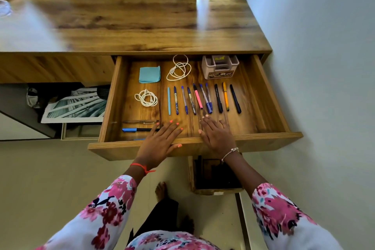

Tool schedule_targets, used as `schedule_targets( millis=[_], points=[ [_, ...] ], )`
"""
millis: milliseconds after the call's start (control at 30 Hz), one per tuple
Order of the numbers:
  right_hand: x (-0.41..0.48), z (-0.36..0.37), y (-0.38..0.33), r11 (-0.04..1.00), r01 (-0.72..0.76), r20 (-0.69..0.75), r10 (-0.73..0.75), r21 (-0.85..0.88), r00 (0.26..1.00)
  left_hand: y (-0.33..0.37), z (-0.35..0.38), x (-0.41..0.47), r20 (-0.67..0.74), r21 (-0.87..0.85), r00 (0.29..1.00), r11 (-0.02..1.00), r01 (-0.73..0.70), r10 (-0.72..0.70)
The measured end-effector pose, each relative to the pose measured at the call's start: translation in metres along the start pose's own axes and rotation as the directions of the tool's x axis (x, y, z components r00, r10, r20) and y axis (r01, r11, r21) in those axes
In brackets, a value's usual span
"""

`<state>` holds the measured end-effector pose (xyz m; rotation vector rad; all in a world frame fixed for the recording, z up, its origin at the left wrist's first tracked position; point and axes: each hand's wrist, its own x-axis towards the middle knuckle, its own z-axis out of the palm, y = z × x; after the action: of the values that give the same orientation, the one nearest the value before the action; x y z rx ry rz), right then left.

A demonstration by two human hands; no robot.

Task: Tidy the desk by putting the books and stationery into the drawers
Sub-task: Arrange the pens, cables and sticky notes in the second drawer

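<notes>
Open drawer (263, 141): 10 pens (197, 98) rowed inside, stationery stowed. Over its front edge, left hand (160, 142) and right hand (218, 138): fingers straight, released, grasping nothing. Far-left counter (32, 28) blurred; probably only closing remains.

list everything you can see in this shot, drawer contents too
wooden desk top: one, brown, above drawer
open wooden drawer: one, brown, pulled out
folded cloth: one, light blue, back left
coiled cables: two, white, back middle and left
plastic organiser box: one, beige, back right
upright row of pens: ten, mixed colours, middle
crosswise pens: at least two, front left
leaf-print picture: one, green-white, under desk
left hand: flat, drawer front
right hand: flat, drawer front
</notes>
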<state>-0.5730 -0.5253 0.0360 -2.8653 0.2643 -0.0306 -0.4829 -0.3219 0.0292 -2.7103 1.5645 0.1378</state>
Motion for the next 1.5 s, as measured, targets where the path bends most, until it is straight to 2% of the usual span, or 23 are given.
schedule_targets(
  millis=[233, 400, 733, 1033, 1133, 1233, 1333, 1433, 1500],
  points=[
    [0.050, -0.003, 0.018, 0.989, 0.123, -0.038, -0.127, -0.082, 0.991, -0.032, 0.001, 0.047, -0.075, 0.003, 0.997, 1.000, 0.008, -0.008],
    [0.096, -0.010, 0.030, 0.983, 0.149, -0.013, -0.152, -0.111, 0.988, -0.059, 0.001, 0.087, -0.130, 0.028, 0.992, 1.000, 0.005, -0.002],
    [0.193, -0.018, 0.049, 0.989, 0.083, -0.070, -0.092, -0.124, 0.993, -0.115, -0.010, 0.166, -0.206, 0.068, 0.978, 0.998, 0.008, 0.006],
    [0.252, -0.023, 0.064, 0.991, 0.010, -0.053, -0.017, -0.136, 0.998, -0.152, -0.019, 0.216, -0.238, 0.069, 0.971, 0.997, -0.023, 0.038],
    [0.271, -0.030, 0.066, 0.988, 0.001, -0.052, -0.009, -0.157, 0.999, -0.162, -0.026, 0.231, -0.240, 0.083, 0.971, 0.997, 0.007, 0.013],
    [0.289, -0.042, 0.066, 0.967, 0.047, -0.018, -0.054, -0.252, 0.998, -0.177, -0.037, 0.248, -0.252, 0.086, 0.968, 0.996, 0.038, -0.016],
    [0.305, -0.051, 0.069, 0.936, 0.093, 0.060, -0.077, -0.339, 0.995, -0.193, -0.046, 0.261, -0.171, 0.105, 0.985, 0.993, 0.045, -0.027],
    [0.313, -0.051, 0.072, 0.962, 0.049, 0.169, -0.003, -0.270, 0.986, -0.197, -0.045, 0.269, -0.110, 0.095, 0.993, 0.994, 0.048, -0.037],
    [0.315, -0.052, 0.072, 0.971, 0.036, 0.176, 0.006, -0.236, 0.984, -0.197, -0.042, 0.271, -0.120, 0.081, 0.992, 0.995, 0.054, -0.044]
  ],
)
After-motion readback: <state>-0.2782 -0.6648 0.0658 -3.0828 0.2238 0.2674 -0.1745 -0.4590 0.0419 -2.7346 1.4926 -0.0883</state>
